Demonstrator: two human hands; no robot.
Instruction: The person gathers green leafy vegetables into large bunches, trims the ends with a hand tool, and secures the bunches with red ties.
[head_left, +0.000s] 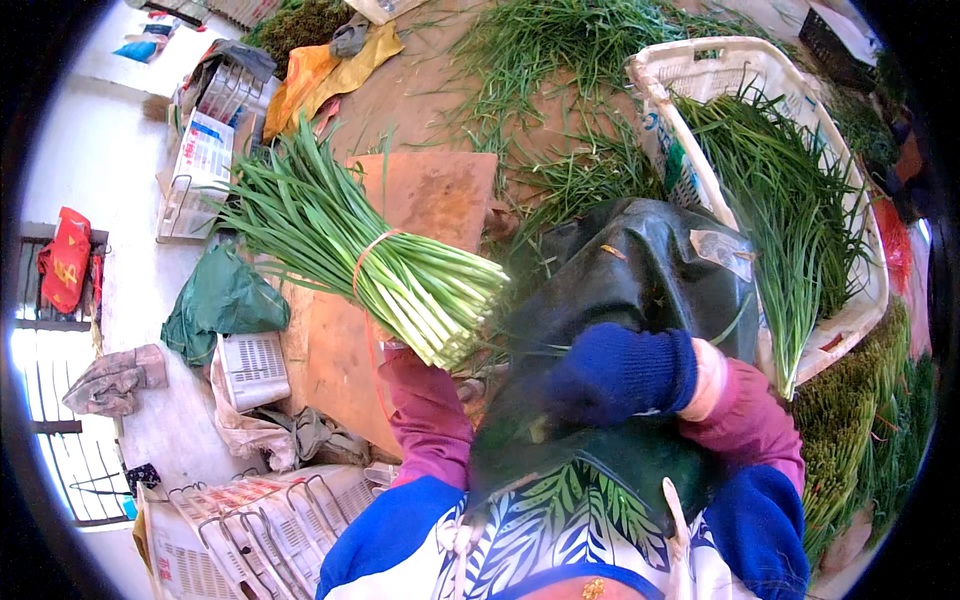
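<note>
A thick bunch of garlic chives (360, 255), with pale cut stems pointing right and green leaves to the upper left, is held up before me. A thin red band (367, 259) circles it, and a loose red strand trails down by my sleeve. My left hand is mostly hidden behind the bunch and supports it from below; its maroon sleeve (427, 412) shows. My right hand (611, 375), in a blue knit glove, is bent in over the dark green waterproof apron (630, 277) on my lap. Its fingers are blurred, and whether they hold anything cannot be made out.
A wooden board (439, 191) lies behind the bunch. At right stands a white plastic crate (847, 345) with loose chives (787, 210). Cut leaves (570, 45) cover the far floor. Stacked bunches (847, 427) line the right; white crates (262, 525) stand lower left.
</note>
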